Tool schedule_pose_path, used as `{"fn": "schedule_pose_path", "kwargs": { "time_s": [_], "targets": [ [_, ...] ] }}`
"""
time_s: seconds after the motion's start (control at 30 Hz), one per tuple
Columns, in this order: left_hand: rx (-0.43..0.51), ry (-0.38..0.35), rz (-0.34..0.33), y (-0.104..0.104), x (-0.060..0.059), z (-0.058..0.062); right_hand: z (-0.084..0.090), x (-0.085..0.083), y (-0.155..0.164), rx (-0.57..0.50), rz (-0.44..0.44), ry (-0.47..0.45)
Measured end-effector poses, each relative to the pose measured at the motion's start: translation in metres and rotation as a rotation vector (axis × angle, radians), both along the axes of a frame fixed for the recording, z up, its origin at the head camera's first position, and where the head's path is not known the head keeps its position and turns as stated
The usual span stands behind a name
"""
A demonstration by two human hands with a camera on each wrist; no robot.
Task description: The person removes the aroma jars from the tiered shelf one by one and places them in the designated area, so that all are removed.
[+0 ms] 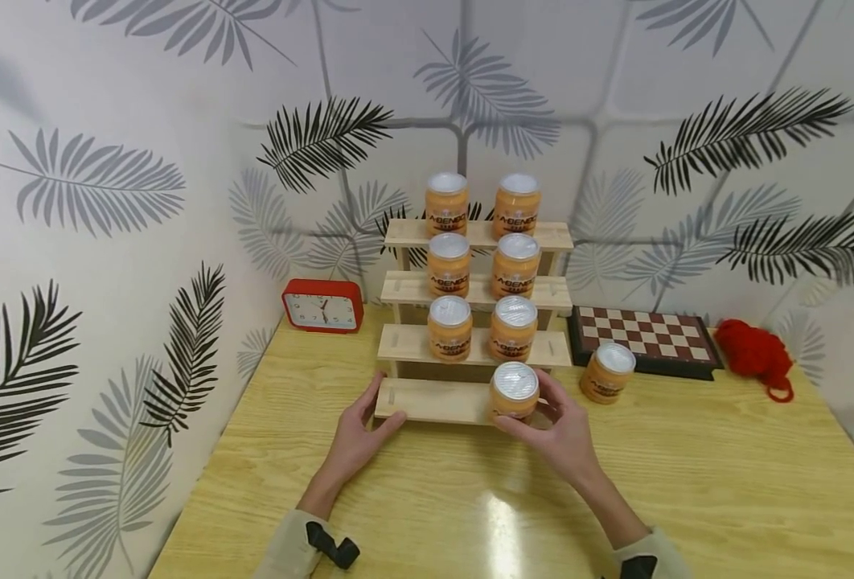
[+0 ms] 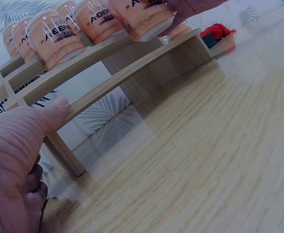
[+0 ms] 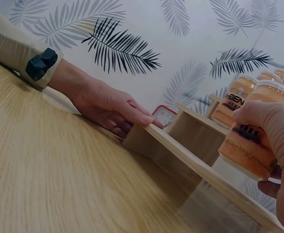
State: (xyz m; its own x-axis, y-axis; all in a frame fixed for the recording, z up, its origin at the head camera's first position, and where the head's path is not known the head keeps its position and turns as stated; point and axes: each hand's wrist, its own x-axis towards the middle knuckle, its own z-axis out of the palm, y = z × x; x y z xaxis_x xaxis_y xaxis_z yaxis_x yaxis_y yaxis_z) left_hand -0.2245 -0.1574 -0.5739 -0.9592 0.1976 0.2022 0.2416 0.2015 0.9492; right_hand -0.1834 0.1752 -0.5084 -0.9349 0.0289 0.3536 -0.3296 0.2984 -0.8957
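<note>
Placing step: right hand [image 1: 557,430] grips orange jar [image 1: 515,391] just above bottom step of wooden tiered rack [image 1: 434,400] (six jars already shelved). Left hand [image 1: 358,430], fingers straight, steadies rack's left end. Next move calls for level set-down.

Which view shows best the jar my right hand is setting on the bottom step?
The head view: the jar shows whole from above, right hand around it, on the bottom step of the rack. The right wrist view shows only its side and label up close; the left wrist view shows just its base above the step edge.
</note>
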Motion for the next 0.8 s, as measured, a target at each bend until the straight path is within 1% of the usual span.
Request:
{"fn": "schedule_pose_path", "kwargs": {
  "time_s": [0.37,0.63,0.8],
  "targets": [
    [-0.006,-0.012,0.007,0.001,-0.001,0.001,0.008,0.002,0.034,0.023,-0.055,0.062],
    [-0.002,-0.03,0.008,0.0,0.0,0.0,0.012,0.007,0.054,0.047,-0.114,0.057],
    [-0.001,-0.025,0.0,0.0,0.001,0.0,0.013,0.008,0.067,0.058,-0.148,0.05]
  ]
}}
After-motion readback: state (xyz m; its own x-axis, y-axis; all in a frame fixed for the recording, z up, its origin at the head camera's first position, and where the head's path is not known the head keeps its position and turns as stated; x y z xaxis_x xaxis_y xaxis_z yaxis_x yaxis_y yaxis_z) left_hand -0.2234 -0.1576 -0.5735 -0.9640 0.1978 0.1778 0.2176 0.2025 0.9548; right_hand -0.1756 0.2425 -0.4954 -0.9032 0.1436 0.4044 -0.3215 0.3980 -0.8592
